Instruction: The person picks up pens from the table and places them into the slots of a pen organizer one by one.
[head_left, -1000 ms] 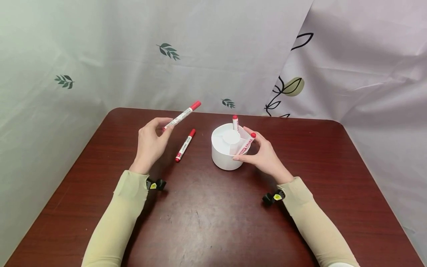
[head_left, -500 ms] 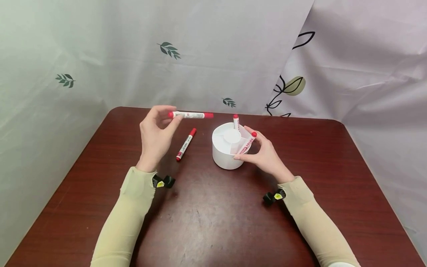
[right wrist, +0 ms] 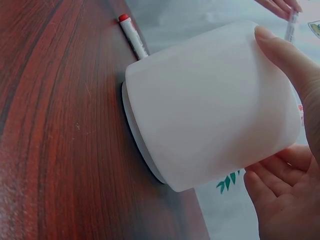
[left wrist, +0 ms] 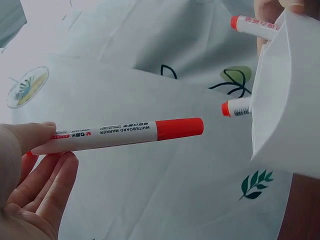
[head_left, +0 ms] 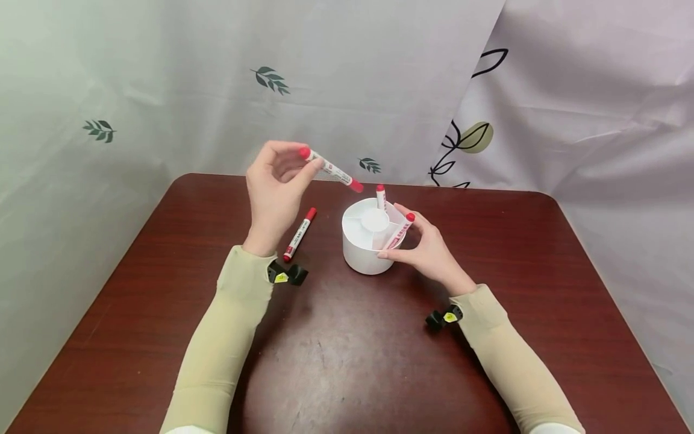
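My left hand [head_left: 275, 196] pinches a red-capped whiteboard marker [left wrist: 115, 135] near one end, up in the air left of the white round organizer [head_left: 360, 256]. The marker slants down to the right in the head view, its red cap above and behind the organizer's left rim. Around the organizer's right side my right hand [head_left: 428, 252] curls, thumb at the front and fingers behind, as the right wrist view also shows. Two red-tipped markers stand in its compartments: one upright at the back [head_left: 381, 197], one leaning right [head_left: 400, 231] beside my right hand.
Another red-and-white marker [head_left: 300, 235] lies on the dark red wooden table [head_left: 336, 361], left of the organizer. Behind the table hangs a pale curtain [head_left: 325, 72] with leaf prints. Each wrist wears a black camera mount.
My left hand has risen and moved right with its marker, bringing it closer to the organizer. The marker has turned from slanting upward to slanting downward. My right hand stays on the organizer.
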{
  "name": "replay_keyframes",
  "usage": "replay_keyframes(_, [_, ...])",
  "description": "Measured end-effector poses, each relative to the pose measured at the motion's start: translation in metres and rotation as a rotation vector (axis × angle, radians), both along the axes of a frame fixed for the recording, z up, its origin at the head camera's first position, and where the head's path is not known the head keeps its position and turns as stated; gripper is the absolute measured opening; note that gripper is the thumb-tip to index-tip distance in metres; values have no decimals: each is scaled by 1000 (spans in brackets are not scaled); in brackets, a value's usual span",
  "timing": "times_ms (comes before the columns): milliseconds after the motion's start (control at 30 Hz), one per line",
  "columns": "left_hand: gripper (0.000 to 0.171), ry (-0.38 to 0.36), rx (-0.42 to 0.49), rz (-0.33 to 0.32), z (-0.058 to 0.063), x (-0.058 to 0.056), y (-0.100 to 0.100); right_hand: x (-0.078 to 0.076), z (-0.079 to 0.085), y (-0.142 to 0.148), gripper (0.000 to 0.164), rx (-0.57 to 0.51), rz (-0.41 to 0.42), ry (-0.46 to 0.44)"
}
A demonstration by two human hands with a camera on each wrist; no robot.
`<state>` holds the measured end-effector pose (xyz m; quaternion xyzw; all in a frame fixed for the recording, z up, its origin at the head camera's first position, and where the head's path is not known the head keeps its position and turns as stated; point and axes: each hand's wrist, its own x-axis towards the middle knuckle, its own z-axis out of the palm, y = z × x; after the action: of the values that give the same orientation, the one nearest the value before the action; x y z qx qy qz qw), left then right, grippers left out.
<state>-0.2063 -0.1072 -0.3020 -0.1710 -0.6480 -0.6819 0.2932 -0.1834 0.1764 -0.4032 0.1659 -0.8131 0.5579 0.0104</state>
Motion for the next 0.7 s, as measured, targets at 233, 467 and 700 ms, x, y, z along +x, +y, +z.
replay_keyframes(233, [28, -22, -57, -33, 6, -2, 17, 0, 1, 0, 97, 4, 8, 10])
replay_keyframes(467, [28, -55, -145, -33, 7, 8, 25, -4, -4, 0, 97, 1, 9, 22])
replay_keyframes(700, [28, -70, -194, -54, -9, 9, 28, -2, 1, -1, 97, 4, 10, 11])
